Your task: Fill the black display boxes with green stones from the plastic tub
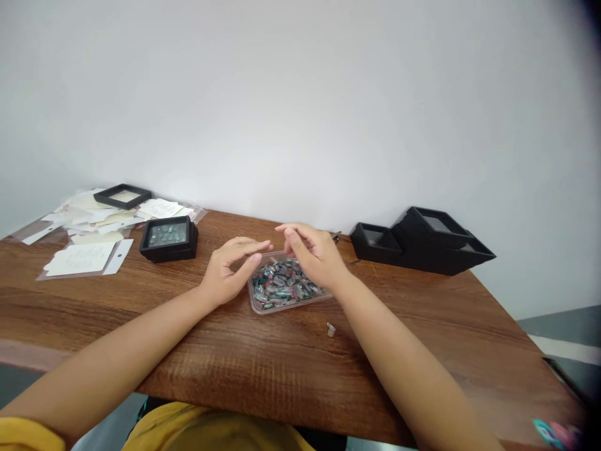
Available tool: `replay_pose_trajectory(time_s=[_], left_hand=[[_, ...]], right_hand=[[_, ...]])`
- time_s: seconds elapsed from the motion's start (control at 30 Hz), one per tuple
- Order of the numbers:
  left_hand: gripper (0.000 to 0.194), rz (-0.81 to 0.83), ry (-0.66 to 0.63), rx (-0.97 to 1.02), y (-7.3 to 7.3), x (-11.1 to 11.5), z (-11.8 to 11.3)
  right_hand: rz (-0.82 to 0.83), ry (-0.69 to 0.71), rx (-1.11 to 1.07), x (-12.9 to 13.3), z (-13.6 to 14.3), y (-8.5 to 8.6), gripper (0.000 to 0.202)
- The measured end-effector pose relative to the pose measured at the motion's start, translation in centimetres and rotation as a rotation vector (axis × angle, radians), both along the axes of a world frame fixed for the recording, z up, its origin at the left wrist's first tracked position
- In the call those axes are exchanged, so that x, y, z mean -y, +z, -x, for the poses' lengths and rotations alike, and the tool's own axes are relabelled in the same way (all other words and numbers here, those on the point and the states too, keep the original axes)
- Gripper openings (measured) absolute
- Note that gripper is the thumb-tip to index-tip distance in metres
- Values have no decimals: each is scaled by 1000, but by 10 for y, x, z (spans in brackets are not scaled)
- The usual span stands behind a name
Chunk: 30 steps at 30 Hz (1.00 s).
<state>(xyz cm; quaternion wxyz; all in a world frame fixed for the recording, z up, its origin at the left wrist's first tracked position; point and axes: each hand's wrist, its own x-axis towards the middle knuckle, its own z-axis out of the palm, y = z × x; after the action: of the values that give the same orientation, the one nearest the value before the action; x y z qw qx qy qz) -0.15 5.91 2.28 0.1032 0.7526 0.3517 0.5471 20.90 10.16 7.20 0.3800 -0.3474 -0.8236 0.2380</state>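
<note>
A clear plastic tub (282, 305) filled with small polished stones (286, 282), green, pink and grey, sits on the table in front of me. My left hand (230, 269) hovers at the tub's left edge, its fingers stretched out and thumb apart, with nothing in it. Over the tub's right back part is my right hand (317, 254), index finger extended and the others partly bent, its thumb close to them. I see no object in it, and it hides some of the stones. Two small pale pieces (331, 329) lie on the wood in front of the tub.
On the left are a black framed case with green stones (168, 238), another black frame (123, 196), and white cards in clear sleeves (84, 258). Black display boxes (429, 241) stand at the right against the wall. The brown table (235, 369) ends before my body.
</note>
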Motion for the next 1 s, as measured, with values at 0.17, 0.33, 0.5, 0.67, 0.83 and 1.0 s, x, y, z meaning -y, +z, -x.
replay_pose_trajectory(time_s=[0.17,0.33,0.5,0.67,0.83,1.0], left_hand=[[22,65,-39,-139,-2,-1,-3],[22,121,-108,-478,4,6,-5],[30,134,-143,-579,9,9,-4],[29,158,-165,-600,10,8,-4],[28,158,-179,-644,11,11,-6],[28,204,-163,-627,10,12,-8]], right_hand=[[36,-54,63,1,-37,2,45],[-15,-80,180,15,-61,-15,46],[-189,-83,381,21,-74,-24,54],[-251,-111,503,19,-79,-26,56],[-175,-84,510,17,-79,-36,50],[-37,-41,501,15,-80,-40,33]])
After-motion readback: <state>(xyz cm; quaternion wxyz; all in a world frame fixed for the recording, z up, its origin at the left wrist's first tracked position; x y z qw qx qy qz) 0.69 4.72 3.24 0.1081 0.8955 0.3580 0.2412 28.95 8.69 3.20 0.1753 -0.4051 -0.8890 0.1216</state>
